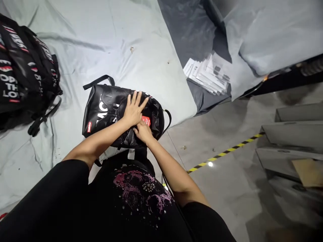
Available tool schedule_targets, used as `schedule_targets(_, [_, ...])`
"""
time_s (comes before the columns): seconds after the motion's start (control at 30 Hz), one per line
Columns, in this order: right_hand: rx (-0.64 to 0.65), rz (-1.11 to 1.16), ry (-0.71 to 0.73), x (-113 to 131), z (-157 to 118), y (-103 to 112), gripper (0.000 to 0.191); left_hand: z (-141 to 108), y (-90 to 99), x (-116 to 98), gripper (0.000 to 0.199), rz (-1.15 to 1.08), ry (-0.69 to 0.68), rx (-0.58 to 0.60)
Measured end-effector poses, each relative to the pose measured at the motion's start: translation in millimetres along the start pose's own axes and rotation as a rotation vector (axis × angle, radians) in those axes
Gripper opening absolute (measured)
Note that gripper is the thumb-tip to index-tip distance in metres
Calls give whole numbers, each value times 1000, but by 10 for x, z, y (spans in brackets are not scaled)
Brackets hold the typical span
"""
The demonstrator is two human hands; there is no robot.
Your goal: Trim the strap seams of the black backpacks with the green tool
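Observation:
A black backpack (101, 101) with white lettering lies on its back across the near edge of a pale cloth-covered surface (83, 57). Its top loop points to the right. My left hand (134, 110) rests on the front of the bag with its fingers spread. Just below and right of it, touching it, my right hand (143, 132) has its fingers curled against the bag beside a red tag (146, 121). What those fingers hold, if anything, is hidden.
Another printed black backpack (25, 74) stands at the far left. Stacked papers (207, 74) lie on dark cloth at the upper right. Grey boxes (292, 134) and yellow-black floor tape (224, 153) are to the right.

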State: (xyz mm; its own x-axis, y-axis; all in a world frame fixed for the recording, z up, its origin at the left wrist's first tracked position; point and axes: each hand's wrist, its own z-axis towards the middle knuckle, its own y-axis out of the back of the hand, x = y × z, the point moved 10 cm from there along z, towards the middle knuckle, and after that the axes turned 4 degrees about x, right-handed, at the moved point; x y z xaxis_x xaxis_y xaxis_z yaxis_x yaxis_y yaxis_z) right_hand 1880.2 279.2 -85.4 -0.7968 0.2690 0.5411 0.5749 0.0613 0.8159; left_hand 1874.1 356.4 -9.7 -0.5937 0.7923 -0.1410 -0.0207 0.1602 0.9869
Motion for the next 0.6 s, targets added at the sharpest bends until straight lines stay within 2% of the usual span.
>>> schedule_targets(0.13, [-151, 114, -265, -608, 26, 225, 53, 342, -200, 228, 77, -44, 154, 80])
schedule_targets(0.2, [-167, 156, -324, -769, 57, 280, 54, 465, -209, 145, 89, 7, 99, 67])
schedule_targets(0.3, [-171, 195, -318, -761, 173, 276, 55, 647, -172, -180, 108, 98, -85, 46])
schedule_targets(0.33, [-172, 194, -294, -715, 215, 262, 57, 721, -176, -243, 112, 123, -104, 68])
schedule_targets(0.4, [-154, 157, -227, -610, 273, 211, 59, 882, -222, -235, 112, 154, -67, 181])
schedule_targets(0.43, [-131, 127, -193, -574, 284, 174, 59, 955, -239, -179, 104, 161, -37, 249])
schedule_targets(0.5, [-68, 68, -162, -584, 271, 97, 56, 1070, -203, 1, 75, 161, 9, 347])
schedule_targets(0.6, [-21, 40, -197, -783, 219, 69, 53, 1176, 33, 304, 38, 119, -23, 387])
